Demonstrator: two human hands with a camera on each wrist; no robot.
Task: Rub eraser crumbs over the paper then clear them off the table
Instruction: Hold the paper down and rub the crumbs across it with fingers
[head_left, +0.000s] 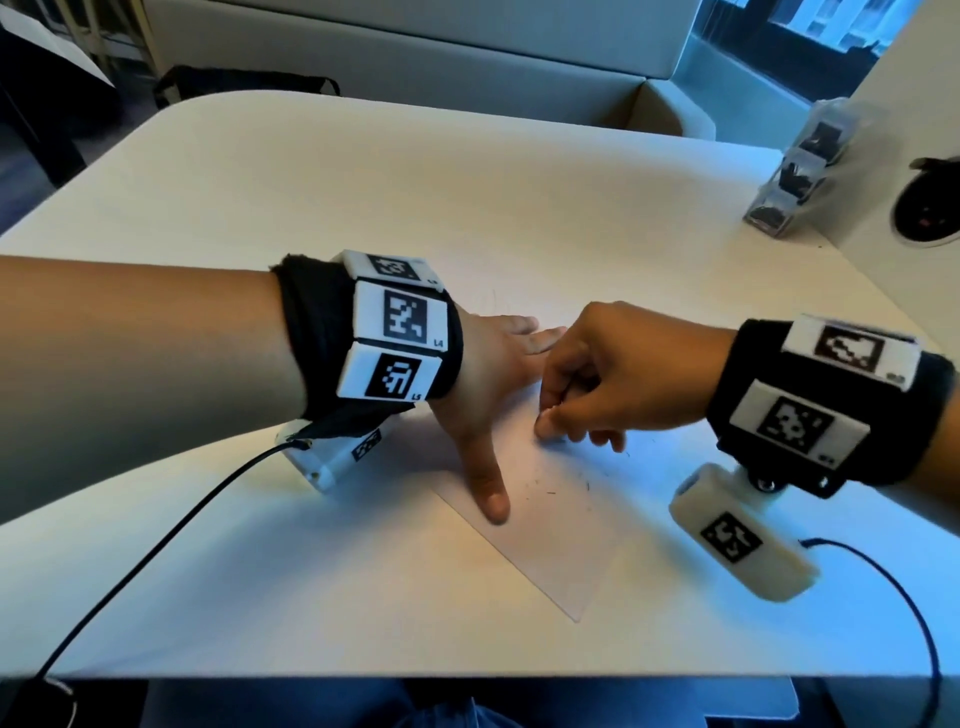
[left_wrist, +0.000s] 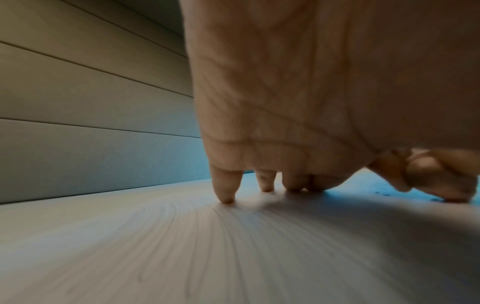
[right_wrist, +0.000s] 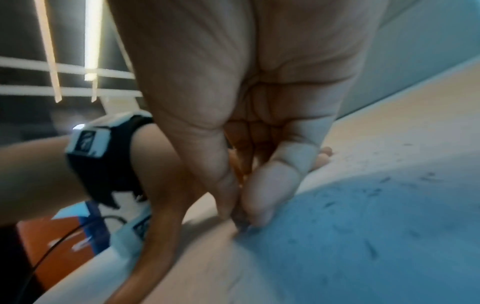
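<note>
A white sheet of paper (head_left: 550, 551) lies on the white table (head_left: 363, 182), covered with faint pencil strokes (left_wrist: 233, 246). My left hand (head_left: 488, 374) presses flat on the sheet with fingers spread, the fingertips (left_wrist: 226, 191) touching it. Just to its right, my right hand (head_left: 548, 423) has its fingers curled and pinches a small eraser (right_wrist: 242, 225) against the paper; the eraser is mostly hidden by thumb and fingertip. Dark eraser crumbs (head_left: 550, 491) lie scattered on the sheet in front of and right of the pinch, and the crumbs (right_wrist: 371, 248) also show in the right wrist view.
A clear plastic pack of dark items (head_left: 800, 176) stands at the far right by a round black socket (head_left: 930, 208). Black cables (head_left: 156, 545) trail from both wrist cameras toward the table's near edge (head_left: 467, 675). A pale sofa (head_left: 415, 52) stands beyond the table.
</note>
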